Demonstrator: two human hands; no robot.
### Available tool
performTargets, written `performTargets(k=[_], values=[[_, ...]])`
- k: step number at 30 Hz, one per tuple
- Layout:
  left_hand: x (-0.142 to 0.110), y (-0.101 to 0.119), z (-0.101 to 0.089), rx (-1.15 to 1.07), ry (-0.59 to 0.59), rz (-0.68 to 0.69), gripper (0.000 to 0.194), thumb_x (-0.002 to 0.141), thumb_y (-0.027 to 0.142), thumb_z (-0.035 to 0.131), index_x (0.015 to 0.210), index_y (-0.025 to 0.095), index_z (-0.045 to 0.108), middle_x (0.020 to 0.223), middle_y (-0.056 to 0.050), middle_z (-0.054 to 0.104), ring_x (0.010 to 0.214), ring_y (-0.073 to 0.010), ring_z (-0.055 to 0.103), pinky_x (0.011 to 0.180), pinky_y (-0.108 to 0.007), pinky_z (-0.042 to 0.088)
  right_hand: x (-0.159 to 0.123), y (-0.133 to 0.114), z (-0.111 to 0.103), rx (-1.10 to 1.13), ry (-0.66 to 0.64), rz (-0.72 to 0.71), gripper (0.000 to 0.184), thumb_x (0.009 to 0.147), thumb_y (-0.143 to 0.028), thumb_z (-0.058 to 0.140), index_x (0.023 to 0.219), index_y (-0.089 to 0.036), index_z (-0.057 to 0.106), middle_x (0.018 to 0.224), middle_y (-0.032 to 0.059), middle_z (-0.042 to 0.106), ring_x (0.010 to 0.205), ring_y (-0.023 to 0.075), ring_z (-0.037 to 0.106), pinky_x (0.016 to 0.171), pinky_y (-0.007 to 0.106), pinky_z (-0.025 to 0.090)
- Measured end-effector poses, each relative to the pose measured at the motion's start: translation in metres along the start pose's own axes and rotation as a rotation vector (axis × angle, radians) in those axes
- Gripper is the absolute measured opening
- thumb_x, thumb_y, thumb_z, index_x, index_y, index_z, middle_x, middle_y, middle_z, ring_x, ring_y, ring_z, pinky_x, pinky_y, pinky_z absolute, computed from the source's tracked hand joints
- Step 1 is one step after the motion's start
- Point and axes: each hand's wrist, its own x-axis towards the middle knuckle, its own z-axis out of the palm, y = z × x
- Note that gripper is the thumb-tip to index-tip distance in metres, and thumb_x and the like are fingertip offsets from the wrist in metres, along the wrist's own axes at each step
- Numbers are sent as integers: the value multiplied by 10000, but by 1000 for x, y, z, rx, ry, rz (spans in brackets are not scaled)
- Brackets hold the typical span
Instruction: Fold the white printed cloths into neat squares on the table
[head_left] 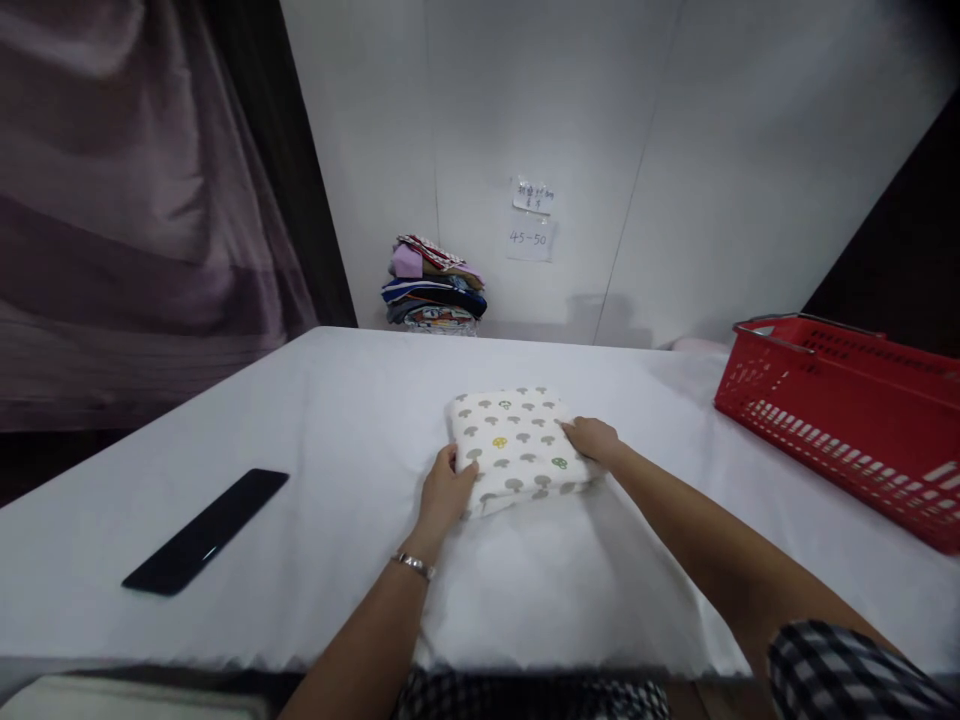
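Observation:
A white folded cloth (pixel 517 440) printed with grey mushrooms and a few yellow and green motifs lies in a thick, squarish bundle on the white-covered table. My left hand (pixel 448 490) grips its near left side, thumb on top and the other fingers along the edge. On the opposite side, my right hand (pixel 592 440) holds the right edge, its fingers partly hidden behind the wrist and the fabric. The underside of the bundle is out of sight.
A long black flat object (pixel 206 535) lies on the table (pixel 337 430) at the left. A red plastic basket (pixel 840 410) stands at the right. Behind the table's far edge is a stack of folded clothes (pixel 435 285), below paper signs (pixel 531 240) on the wall.

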Motion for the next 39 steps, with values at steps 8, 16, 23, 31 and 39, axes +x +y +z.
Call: performTargets(k=[8, 16, 23, 31, 39], values=[[-2, 16, -2, 84, -73, -20, 745, 681, 533, 656, 1303, 209, 404, 1300, -120, 529, 1169, -283, 507, 935, -352, 394, -6, 4, -8, 341, -58, 151, 552, 799, -546, 536, 1083, -81, 625, 1138, 210, 624, 1030, 305, 600, 789, 341, 477], [-3, 9, 4, -171, -125, -35, 763, 655, 209, 698, 1341, 180, 367, 1243, -115, 572, 1070, -223, 572, 903, -301, 425, -27, 21, -15, 581, -44, 101, 519, 815, -550, 510, 1037, -99, 637, 1016, 146, 683, 840, 212, 657, 672, 261, 502], [-3, 10, -3, 63, -138, 47, 620, 680, 315, 670, 1254, 182, 477, 1237, -122, 567, 1127, -264, 531, 952, -344, 391, -38, 37, 0, 427, -17, 103, 442, 788, -512, 540, 925, -107, 654, 1042, 165, 663, 909, 260, 626, 758, 312, 455], [58, 54, 13, 404, 17, 229, 489, 864, 454, 417, 1251, 165, 490, 1453, -149, 317, 1340, -309, 266, 1046, -473, 278, -29, 38, 2, 347, 35, 56, 440, 804, -533, 505, 846, -118, 642, 977, 162, 665, 907, 269, 610, 737, 303, 418], [90, 40, 35, 570, -61, 204, 389, 889, 456, 342, 1166, 269, 540, 1333, -101, 481, 1235, -301, 414, 1008, -535, 270, -33, 44, 12, 425, 54, 60, 420, 834, -537, 439, 773, -154, 600, 892, 101, 677, 842, 212, 604, 677, 263, 414]])
